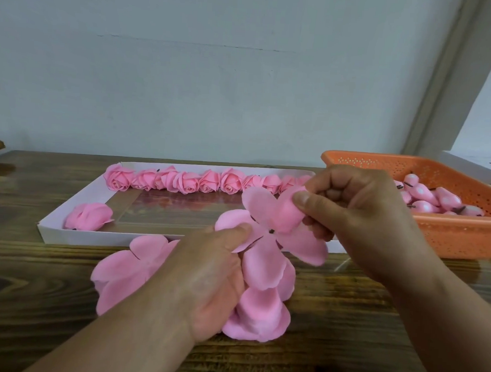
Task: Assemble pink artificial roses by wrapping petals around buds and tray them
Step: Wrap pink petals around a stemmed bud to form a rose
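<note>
Single head-worn view, forward and down, close over both hands and the wooden table [345, 319].

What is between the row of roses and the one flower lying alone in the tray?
Only bare tray floor, seen from the head camera, between the row of roses and the lone flower.

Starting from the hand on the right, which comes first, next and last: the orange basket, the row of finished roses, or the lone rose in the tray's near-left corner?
From the right hand, head view:
1. Orange basket, just beside it on the right.
2. Row of finished roses, along the tray's far edge, its right end by the fingers.
3. Lone rose, far to the left in the tray's near corner.
</note>
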A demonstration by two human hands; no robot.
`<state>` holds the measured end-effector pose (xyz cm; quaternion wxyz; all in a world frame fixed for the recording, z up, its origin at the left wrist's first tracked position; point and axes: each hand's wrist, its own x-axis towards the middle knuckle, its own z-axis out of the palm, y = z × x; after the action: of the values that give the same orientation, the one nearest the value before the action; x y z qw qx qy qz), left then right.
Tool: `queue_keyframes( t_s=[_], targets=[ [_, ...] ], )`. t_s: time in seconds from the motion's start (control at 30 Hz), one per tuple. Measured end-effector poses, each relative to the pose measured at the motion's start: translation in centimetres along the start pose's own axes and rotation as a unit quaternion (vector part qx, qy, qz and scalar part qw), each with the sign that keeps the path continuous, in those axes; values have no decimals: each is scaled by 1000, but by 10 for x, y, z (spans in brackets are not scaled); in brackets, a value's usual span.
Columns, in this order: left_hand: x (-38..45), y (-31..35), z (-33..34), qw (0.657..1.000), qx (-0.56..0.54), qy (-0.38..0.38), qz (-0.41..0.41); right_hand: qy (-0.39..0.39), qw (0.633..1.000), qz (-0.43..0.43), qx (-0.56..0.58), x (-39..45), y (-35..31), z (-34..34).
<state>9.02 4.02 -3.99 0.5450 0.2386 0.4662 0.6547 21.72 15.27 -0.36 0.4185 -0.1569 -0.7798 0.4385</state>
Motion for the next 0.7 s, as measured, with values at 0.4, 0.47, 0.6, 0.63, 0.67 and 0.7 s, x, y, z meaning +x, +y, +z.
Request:
queue_keyframes(
  t_s=[0.4, 0.47, 0.6, 0.63, 0.67, 0.7],
  targets=[
    [-2, -5, 2, 996, 55, 31, 63, -36, 992, 16, -120, -3, -6, 8],
    [-1, -8, 3, 994, 55, 39, 87, -41, 990, 19, -132, -3, -7, 10],
    [0, -10, 2, 991, 76, 37, 108, -65, 987, 27, -147, -4, -10, 12],
    [0, -10, 1, 989, 88, 37, 112, -70, 986, 29, -147, -4, -10, 13],
    [0, -9, 1, 988, 99, 39, 115, -74, 986, 30, -145, -5, -11, 14],
    [0, -9, 0, 986, 105, 39, 120, -79, 987, 28, -140, -5, -12, 14]
  ],
)
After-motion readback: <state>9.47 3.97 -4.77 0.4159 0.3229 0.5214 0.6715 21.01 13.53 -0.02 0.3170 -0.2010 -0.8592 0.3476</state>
